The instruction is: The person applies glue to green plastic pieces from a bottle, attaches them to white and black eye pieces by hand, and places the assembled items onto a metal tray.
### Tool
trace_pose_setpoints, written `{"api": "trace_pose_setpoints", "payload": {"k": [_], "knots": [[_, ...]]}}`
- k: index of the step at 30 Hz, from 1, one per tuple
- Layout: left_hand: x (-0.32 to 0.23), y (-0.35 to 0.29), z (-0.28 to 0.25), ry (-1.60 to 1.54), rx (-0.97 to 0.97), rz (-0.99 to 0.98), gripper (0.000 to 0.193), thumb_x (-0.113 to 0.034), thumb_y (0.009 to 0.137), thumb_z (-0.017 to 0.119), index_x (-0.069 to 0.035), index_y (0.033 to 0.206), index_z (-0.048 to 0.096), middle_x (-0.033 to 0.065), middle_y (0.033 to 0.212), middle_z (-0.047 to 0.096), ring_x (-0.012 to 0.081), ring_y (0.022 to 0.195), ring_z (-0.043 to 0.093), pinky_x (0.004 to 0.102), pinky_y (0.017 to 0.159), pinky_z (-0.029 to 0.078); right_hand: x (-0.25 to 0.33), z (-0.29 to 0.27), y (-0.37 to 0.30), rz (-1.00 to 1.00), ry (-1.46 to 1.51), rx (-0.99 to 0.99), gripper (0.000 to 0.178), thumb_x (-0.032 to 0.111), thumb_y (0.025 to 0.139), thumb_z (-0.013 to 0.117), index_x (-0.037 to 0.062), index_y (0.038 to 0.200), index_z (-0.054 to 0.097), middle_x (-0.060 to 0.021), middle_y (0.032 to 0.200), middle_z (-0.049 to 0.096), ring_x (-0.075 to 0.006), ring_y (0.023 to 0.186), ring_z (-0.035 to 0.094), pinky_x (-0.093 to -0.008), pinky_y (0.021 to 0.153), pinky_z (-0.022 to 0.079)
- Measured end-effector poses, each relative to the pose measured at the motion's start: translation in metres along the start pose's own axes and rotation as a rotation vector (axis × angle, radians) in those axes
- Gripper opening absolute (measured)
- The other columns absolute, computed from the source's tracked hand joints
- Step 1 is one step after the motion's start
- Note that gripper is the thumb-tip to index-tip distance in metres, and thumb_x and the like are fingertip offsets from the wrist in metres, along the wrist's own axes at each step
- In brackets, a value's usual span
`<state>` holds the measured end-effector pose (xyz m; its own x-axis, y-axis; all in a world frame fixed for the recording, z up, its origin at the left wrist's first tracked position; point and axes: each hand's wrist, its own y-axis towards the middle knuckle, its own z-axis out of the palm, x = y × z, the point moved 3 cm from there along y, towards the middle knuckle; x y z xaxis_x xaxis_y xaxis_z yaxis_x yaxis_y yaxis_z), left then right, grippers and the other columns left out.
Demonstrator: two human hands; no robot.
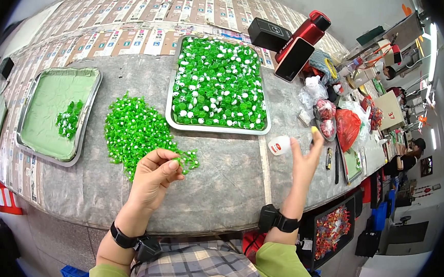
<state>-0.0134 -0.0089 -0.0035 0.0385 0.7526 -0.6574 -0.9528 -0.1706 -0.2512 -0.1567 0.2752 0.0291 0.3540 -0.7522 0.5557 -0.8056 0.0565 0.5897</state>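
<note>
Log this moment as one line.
left hand: pinched, beside green pile, held piece unclear | right hand: open, near white bottle | center tray: green-and-white pieces | left tray: small cluster

Left hand [155,179] pinching green piece [181,162] beside green heap [132,129], right hand [305,157] spread near white bottle [279,145]

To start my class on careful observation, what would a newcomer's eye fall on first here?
The metal tray at top centre, crammed with green and white pieces, probably wins. Next comes the loose heap of small green pieces by the left hand. Then comes the red flask at the upper right, behind a smartphone.
</note>
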Motion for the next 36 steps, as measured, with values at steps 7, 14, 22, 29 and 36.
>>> {"api": "trace_pose_setpoints", "payload": {"k": [7,14,22,29,36], "knots": [[-0.001,-0.002,-0.004,0.008,0.000,-0.007,0.012,-0.007,0.076,0.059,-0.004,0.086,0.054,0.0027,0.075,0.056,0.0115,0.067,0.056,0.0261,0.063,0.049,0.112,0.055,0.018,-0.243,0.320,0.459,0.013,0.009,0.070,0.061,0.0047,0.082,0.056,-0.0073,0.080,0.057,-0.0195,0.073,0.055,-0.0299,0.065,0.042],[0.000,0.001,-0.004,0.019,-0.006,-0.010,0.012,-0.008,0.076,0.059,-0.004,0.086,0.055,0.0021,0.075,0.056,0.0104,0.068,0.055,0.0255,0.063,0.048,0.110,0.133,0.005,-0.444,-0.141,0.436,0.019,0.018,0.064,0.065,0.0051,0.071,0.054,-0.0078,0.071,0.053,-0.0236,0.072,0.052,-0.0335,0.063,0.042],[-0.001,0.000,-0.003,0.017,0.008,-0.020,0.012,-0.008,0.076,0.059,-0.005,0.086,0.055,0.0018,0.075,0.056,0.0099,0.068,0.055,0.0250,0.063,0.048,0.110,0.137,-0.003,-0.407,-0.137,0.361,0.019,0.018,0.062,0.066,0.0047,0.068,0.054,-0.0086,0.071,0.052,-0.0244,0.072,0.051,-0.0354,0.062,0.041],[0.000,0.000,-0.001,0.020,0.014,-0.020,0.012,-0.008,0.076,0.059,-0.004,0.087,0.054,0.0018,0.075,0.056,0.0104,0.068,0.055,0.0252,0.062,0.049,0.106,0.134,-0.004,-0.413,-0.096,0.317,0.013,0.013,0.063,0.061,0.0045,0.068,0.053,-0.0093,0.071,0.051,-0.0251,0.071,0.050,-0.0364,0.060,0.040],[-0.003,-0.003,-0.005,0.011,0.016,0.040,0.013,-0.007,0.076,0.059,-0.003,0.087,0.054,0.0049,0.081,0.058,0.0128,0.072,0.057,0.0245,0.063,0.048,0.161,0.072,-0.029,-0.696,0.125,0.467,0.015,0.013,0.062,0.060,0.0061,0.070,0.050,-0.0072,0.070,0.047,-0.0228,0.068,0.047,-0.0334,0.060,0.037]]}}
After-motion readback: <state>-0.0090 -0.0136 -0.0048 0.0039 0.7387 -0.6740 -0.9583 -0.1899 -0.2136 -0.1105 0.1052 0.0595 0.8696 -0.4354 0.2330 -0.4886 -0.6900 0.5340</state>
